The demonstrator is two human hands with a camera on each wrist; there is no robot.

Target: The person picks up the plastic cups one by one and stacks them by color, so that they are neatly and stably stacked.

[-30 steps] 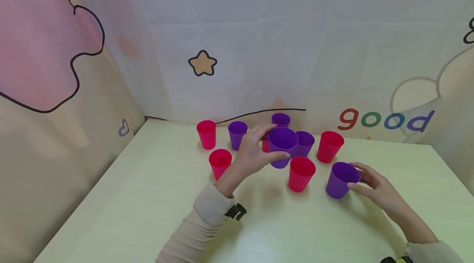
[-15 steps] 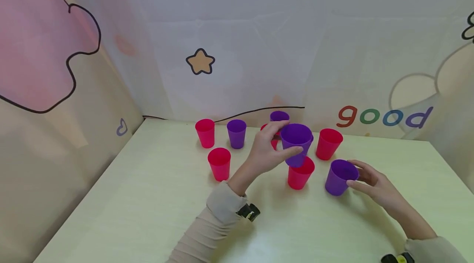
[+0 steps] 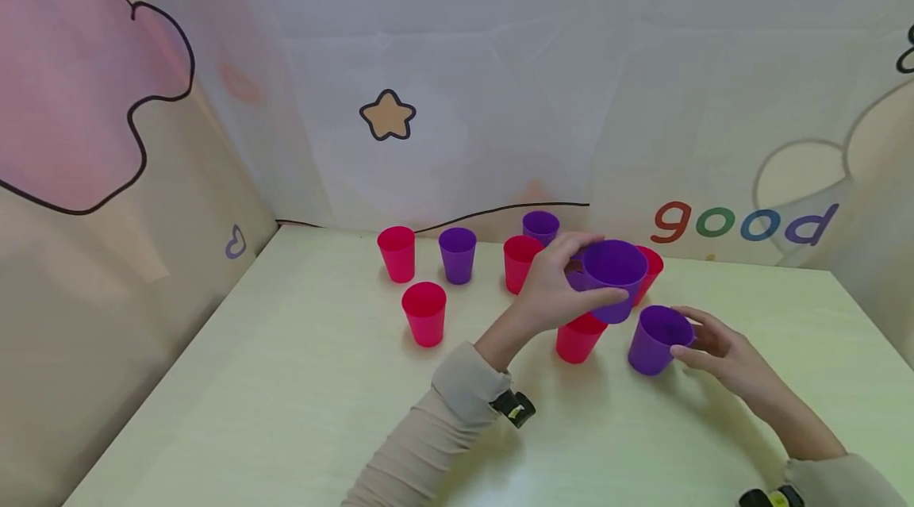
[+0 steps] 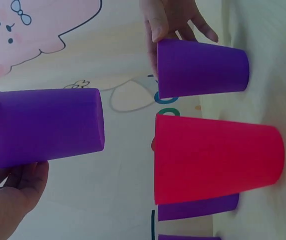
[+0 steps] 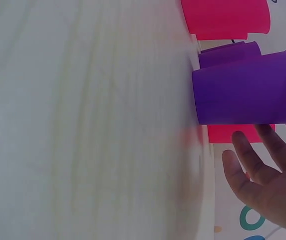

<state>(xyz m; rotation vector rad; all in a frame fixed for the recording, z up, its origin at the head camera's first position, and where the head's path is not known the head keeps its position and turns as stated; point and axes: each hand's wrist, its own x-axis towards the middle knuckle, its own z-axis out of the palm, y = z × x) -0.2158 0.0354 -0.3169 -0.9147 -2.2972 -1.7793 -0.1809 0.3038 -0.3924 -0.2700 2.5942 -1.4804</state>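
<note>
In the head view my left hand (image 3: 546, 289) grips a purple cup (image 3: 616, 263) by thumb and fingers, upright and raised above the table. Beneath it stands a red cup (image 3: 577, 342), its rim partly covered. A second red cup (image 3: 651, 273) and another purple cup are mostly hidden behind the raised one. Farther right, my right hand (image 3: 728, 360) holds a purple cup (image 3: 650, 344) near its rim, thumb on the near side. The right wrist view has that cup (image 5: 247, 92) with its base at the tabletop and several fingers (image 5: 252, 165) spread beside it.
Toward the left stand two red cups (image 3: 397, 255) and a purple cup (image 3: 457, 256). Another red cup (image 3: 521, 263) and a purple cup (image 3: 541, 228) are at the back middle. A printed cloth (image 3: 485, 118) hangs behind the pale table (image 3: 286, 380).
My left hand has carried its purple cup rightward, from the middle cups to over the front red cup, uncovering a back red cup. My right hand and its cup have stayed in place.
</note>
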